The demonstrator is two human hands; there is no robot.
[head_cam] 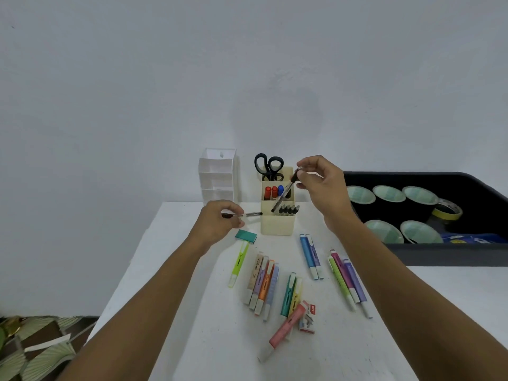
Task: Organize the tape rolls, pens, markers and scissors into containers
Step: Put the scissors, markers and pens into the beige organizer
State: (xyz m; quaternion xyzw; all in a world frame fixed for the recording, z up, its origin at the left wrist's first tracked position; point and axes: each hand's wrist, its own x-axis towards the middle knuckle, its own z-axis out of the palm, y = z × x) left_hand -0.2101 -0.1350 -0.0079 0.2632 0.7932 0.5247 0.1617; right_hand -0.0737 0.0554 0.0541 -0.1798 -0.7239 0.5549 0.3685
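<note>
Behind right hand (320,185), organizer (277,215) corner.

Bright, even, diffuse light; only faint soft shadows on the wall (275,111). Edges bow from wide-angle distortion; detail is slightly soft.

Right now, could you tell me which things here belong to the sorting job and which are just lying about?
Part of the job:
- pen in the right hand
- pen in the left hand
- cream organizer
- scissors
- highlighters on the table
- tape rolls in the black bin

Just lying about:
- green eraser
- staples box
- white shelf unit, unused so far
</note>
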